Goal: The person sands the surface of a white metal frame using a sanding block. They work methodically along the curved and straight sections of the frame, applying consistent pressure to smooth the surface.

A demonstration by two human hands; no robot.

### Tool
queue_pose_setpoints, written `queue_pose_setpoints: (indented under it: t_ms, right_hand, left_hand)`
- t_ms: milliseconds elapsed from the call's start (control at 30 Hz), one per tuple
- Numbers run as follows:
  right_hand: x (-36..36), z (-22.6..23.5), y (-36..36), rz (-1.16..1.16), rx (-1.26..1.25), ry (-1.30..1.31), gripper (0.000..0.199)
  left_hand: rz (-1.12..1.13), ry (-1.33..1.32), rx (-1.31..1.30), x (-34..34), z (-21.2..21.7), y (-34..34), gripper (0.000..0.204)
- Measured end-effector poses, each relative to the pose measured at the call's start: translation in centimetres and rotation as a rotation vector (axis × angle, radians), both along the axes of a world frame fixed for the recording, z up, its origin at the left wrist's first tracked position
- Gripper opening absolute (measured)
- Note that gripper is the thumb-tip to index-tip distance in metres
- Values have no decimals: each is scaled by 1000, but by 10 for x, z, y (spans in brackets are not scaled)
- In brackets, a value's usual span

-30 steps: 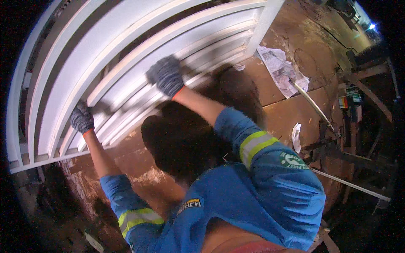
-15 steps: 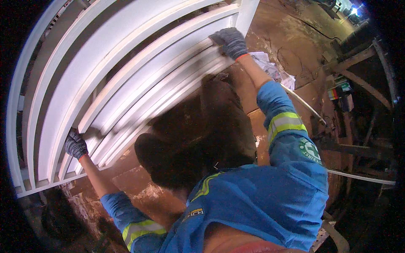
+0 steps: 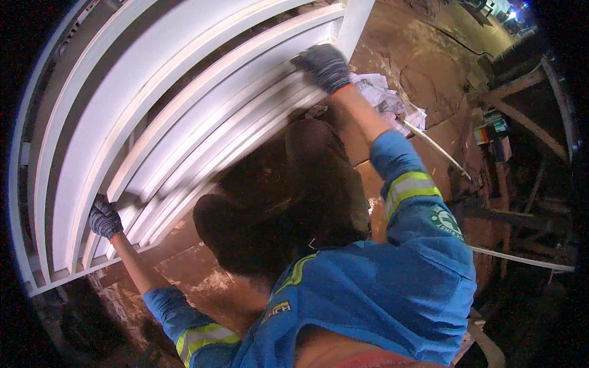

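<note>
Several long pale slats run across one white slatted frame [image 3: 208, 116], which fills the upper left of the view in front of the person. The left hand [image 3: 105, 219], in a grey knit glove with an orange cuff, is curled around a slat near the frame's lower left end. The right hand [image 3: 325, 66], gloved alike, is on the slats near the far right end; it is blurred, so whether its fingers are closed on anything, I cannot tell. Just beyond that end, crumpled paper sheets [image 3: 386, 98] lie on the brown floor [image 3: 429, 37], with a thin pale strip [image 3: 438, 149] slanting away from them. Blue sleeves [image 3: 423, 242] carry yellow-and-silver bands.
</note>
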State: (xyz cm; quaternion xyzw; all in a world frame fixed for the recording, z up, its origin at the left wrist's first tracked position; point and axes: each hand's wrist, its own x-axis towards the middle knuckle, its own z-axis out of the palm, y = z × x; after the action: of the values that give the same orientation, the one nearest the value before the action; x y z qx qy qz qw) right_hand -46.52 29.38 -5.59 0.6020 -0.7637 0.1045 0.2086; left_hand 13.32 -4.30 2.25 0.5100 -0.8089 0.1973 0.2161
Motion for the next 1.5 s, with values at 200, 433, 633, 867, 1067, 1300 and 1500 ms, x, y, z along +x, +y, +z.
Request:
queue_pose_setpoints:
  t_ms: [200,433,633,867,1067,1300,1500]
  right_hand:
    - [34,2,-8,-97,-42,33,24]
    - [-13,-8,-6,-1,-44,42,19]
    - [-31,-4,8,50,-189,83,17]
    - [30,-23,-34,-48,-68,-23,21]
    - [-29,10,10,-170,50,9,38]
    - [84,-3,-30,-16,-301,-36,27]
    - [14,3,5,-120,-321,97,17]
  left_hand:
    - [-20,-30,30,2,-10,-19,40]
    - [-28,-48,-10,15,-15,-18,37]
    - [20,47,10,13,-12,-20,45]
    - [-19,82,-10,-11,3,8,51]
    - [20,38,19,5,-8,-8,42]
    - [-16,-37,-89,11,-12,-12,40]
    - [-32,-56,-41,9,-10,-10,42]
